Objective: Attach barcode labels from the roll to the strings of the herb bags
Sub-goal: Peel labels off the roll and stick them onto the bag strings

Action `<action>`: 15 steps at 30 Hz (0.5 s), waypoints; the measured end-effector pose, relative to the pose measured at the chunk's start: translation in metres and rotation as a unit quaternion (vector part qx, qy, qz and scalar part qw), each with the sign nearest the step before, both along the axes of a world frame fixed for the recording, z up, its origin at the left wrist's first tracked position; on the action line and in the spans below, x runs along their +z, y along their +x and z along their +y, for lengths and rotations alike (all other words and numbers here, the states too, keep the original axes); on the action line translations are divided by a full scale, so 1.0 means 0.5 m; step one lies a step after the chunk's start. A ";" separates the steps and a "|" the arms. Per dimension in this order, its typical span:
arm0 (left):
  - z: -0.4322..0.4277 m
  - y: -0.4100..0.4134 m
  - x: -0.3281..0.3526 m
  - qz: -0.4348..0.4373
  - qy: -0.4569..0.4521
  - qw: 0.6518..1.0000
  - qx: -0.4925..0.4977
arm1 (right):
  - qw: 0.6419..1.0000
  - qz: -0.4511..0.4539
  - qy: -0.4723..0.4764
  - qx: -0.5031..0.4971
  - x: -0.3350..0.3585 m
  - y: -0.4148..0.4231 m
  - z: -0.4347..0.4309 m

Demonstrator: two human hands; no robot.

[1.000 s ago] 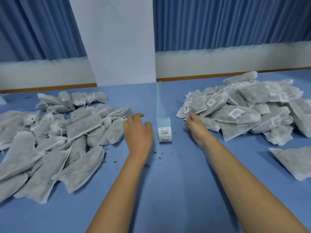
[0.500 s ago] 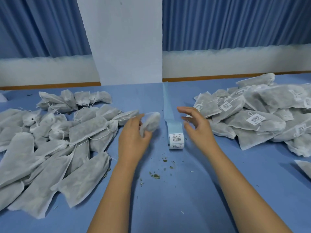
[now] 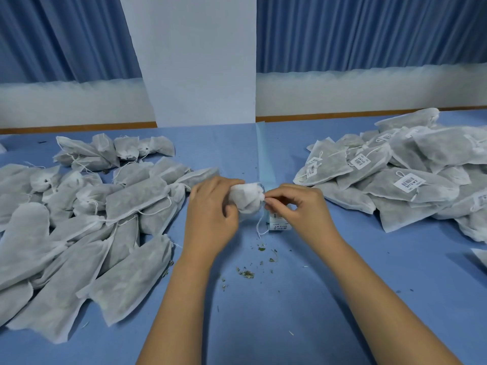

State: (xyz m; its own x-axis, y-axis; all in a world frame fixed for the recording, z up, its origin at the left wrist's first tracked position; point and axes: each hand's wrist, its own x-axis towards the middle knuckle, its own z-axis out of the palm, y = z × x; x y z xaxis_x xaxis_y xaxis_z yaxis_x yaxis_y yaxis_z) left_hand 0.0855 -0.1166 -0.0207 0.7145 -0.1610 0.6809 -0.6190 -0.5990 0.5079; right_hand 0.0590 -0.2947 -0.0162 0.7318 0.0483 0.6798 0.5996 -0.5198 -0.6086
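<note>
Head camera view, looking down over a blue tabletop (image 3: 263, 325) with both bare forearms reaching in from the near edge.

The left hand (image 3: 210, 214) has its fingers curled around a white herb bag (image 3: 247, 198) and holds it just above the middle of the tabletop. The bag's long axis runs left to right, and its gathered neck points toward the right hand (image 3: 297, 206). That hand is mostly closed, thumb and fingertips (image 3: 270, 201) pinched together at the neck, where the string (image 3: 259, 227) leaves the bag. The string hangs in a loose loop toward the near edge, between the two hands.

The label roll (image 3: 279, 225) stands on the tabletop directly under the right hand, partly hidden by it, with one barcode label facing the camera. Its pale backing strip (image 3: 266, 159) trails straight back to the far edge. The roll is nearer the right hand, and the string's loop hangs just beside its front label, so peeling likely falls to the right hand.

A pile of unlabelled bags (image 3: 105, 219) covers the left side of the tabletop, and a pile of labelled bags (image 3: 395, 180) fills the right side. Herb crumbs (image 3: 246, 273) lie between the forearms.
</note>
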 end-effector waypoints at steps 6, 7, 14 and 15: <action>-0.040 -0.025 -0.012 0.070 -0.033 0.985 -0.156 | 0.997 0.044 0.053 0.030 -0.004 -0.012 0.024; -0.043 -0.023 -0.014 0.075 -0.036 0.984 -0.157 | 0.994 0.065 0.076 0.048 -0.004 -0.014 0.024; -0.038 -0.023 -0.015 0.104 -0.034 0.979 -0.174 | 0.994 0.077 0.064 0.036 0.004 -0.023 0.033; -0.039 -0.026 -0.015 0.111 -0.040 0.977 -0.180 | 0.995 0.073 0.051 0.040 0.006 -0.022 0.030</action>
